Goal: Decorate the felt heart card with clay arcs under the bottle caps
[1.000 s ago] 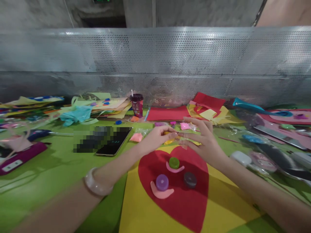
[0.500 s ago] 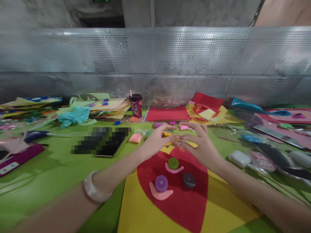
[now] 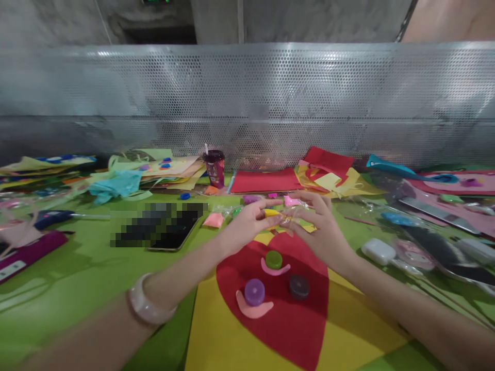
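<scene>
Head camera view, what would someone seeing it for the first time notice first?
Probably the big red heart on the yellow sheet, bottom centre, bearing a purple disc, a green disc and a dark disc. Near its top, the left hand pinches a small yellow piece, the right hand close beside it. Behind, a perforated metal panel spans the view.

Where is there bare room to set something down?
The widest bare green tabletop lies between the purple power strip, black phone and left forearm. The yellow sheet is bare either side of the red heart's lower part. It is crowded beyond the right forearm, around the white case, and along the metal screen.
</scene>
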Demonstrator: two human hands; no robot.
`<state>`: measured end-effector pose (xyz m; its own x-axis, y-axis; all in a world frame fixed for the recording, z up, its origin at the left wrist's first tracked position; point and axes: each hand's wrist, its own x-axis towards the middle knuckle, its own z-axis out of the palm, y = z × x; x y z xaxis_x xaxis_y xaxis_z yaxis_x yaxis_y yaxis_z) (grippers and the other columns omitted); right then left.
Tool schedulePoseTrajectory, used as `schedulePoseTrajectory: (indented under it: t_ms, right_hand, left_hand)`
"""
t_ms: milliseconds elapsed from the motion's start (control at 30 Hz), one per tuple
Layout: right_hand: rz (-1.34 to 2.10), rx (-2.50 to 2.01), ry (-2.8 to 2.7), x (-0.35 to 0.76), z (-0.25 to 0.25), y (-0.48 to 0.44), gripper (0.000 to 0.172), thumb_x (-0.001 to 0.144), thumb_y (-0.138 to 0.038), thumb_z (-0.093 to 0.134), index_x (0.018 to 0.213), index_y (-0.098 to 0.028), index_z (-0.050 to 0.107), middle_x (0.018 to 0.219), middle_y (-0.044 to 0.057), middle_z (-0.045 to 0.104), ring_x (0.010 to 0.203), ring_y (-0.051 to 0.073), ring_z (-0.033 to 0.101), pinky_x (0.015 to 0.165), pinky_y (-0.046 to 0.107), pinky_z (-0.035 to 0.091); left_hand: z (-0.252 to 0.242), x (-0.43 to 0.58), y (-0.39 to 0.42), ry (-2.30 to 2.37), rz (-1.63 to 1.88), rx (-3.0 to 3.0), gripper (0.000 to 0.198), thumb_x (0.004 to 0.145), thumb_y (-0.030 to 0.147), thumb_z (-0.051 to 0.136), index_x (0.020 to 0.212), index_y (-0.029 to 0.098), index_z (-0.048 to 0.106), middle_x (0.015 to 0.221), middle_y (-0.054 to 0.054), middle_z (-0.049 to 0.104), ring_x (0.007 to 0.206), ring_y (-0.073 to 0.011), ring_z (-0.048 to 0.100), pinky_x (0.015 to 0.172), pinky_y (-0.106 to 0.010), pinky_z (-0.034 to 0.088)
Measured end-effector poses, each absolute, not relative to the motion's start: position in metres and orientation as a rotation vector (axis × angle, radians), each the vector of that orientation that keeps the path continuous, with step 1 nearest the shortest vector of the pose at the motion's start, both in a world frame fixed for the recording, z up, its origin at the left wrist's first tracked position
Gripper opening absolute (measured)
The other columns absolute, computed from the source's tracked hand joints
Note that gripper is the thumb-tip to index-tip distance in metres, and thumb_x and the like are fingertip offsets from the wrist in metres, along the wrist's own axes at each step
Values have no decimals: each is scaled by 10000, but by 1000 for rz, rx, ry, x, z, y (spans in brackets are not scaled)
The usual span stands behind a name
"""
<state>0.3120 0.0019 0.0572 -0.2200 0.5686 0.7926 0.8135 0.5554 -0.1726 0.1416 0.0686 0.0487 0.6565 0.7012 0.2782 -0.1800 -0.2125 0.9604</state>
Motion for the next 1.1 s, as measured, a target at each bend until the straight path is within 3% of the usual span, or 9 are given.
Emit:
schedulePoseTrajectory:
  t_ms: [100,300,600,700,800,900,967,1100]
  right_hand:
    - [-361,-1109,-1906,312,56,3,117,857,-220,587,780,-239,673,1134,66,542,1032,270,439,892,509,408]
    - [-334,-1116,-1955,313,55,4,128,853,-180,593,901,-251,687,1323,54,452,1098,281,393,925,527,392]
    - [-339,-1094,-1920,310,56,3,133,819,-136,631,721,-217,672,1171,72,527,1048,265,419,904,490,386]
    - [-385,-1108,-1911,312,55,4,98,827,-141,621,804,-219,677,1232,78,508,1062,273,412,910,500,380]
    - [-364,-1147,-1962,314,53,5,115,861,-164,572,841,-215,674,1321,82,443,1103,284,382,939,520,364]
    - [-280,-1192,-2056,314,50,5,188,880,-172,530,755,-214,664,1375,49,385,1136,289,356,958,529,350]
    - [-210,-1211,-2079,313,49,4,202,883,-178,522,743,-220,661,1383,33,371,1162,289,346,974,529,337]
    - [-110,-1259,-2031,308,48,1,193,881,-181,519,745,-221,651,1326,46,418,1184,288,338,981,524,336]
  left_hand:
    - [43,142,72,372,809,1526,474,817,307,639,1260,208,504,1078,-82,640,958,-176,620,861,-354,487]
    - [47,143,69,359,829,1442,445,817,229,633,1243,174,515,1113,-92,627,1012,-181,604,931,-354,459]
    - [51,150,58,418,920,1296,379,881,205,531,1254,167,474,1209,-116,579,1023,-186,606,920,-371,475]
    - [52,148,61,433,911,1304,376,894,216,528,1261,195,445,1241,-99,556,1047,-163,593,934,-337,463]
    - [54,144,61,443,759,1355,287,881,251,568,1149,166,512,1110,-105,628,942,-164,643,868,-323,500]
    - [57,142,57,510,633,1408,253,905,334,520,1042,122,518,811,-93,675,696,-171,676,655,-304,540]
    - [59,143,54,573,654,1438,243,927,315,480,1082,128,466,707,-48,653,598,-148,654,553,-252,510]
    - [58,146,54,631,711,1491,233,934,236,461,1138,135,411,668,-8,622,562,-129,633,511,-223,486]
